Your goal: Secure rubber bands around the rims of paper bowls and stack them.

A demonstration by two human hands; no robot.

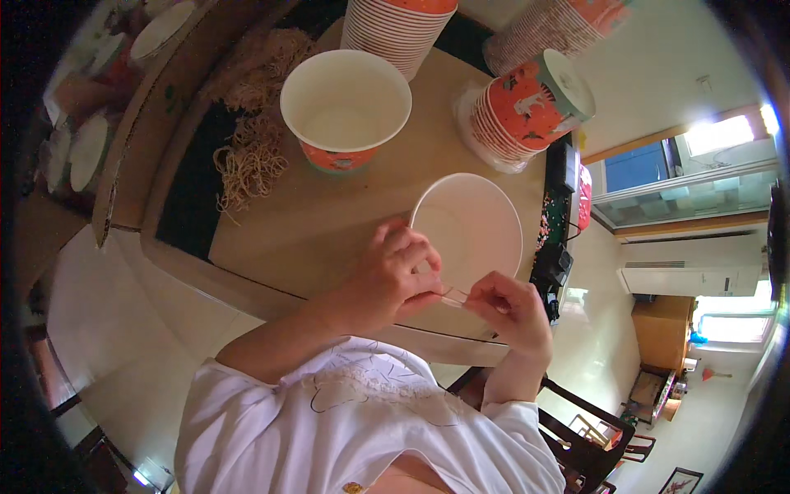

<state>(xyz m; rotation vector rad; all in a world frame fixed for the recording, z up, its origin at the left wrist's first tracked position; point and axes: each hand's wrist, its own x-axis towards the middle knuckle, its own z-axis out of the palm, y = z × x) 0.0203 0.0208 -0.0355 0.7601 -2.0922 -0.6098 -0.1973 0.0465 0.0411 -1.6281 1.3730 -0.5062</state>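
Observation:
A short piece of thin pale string [453, 297] is stretched between my hands, above the near edge of the table. My left hand [398, 273] pinches one end, its fingers curled close to the rim of a white-lined paper tub [485, 216]. At the other end, my right hand [517, 313] is closed on the string with thumb and fingertips together. This tub stands just beyond both hands, its opening facing me. Farther left is another paper tub [350, 99], orange and green outside with a white inside. My fingers partly hide how the string is looped.
Tangled string [253, 156] lies at the table's left side. Stacked paper tubs [397, 37] stand at the back, with another stack [527, 111] in clear plastic to the right. Small black devices [551, 263] line the right edge. A cardboard box [136, 123] stands at far left.

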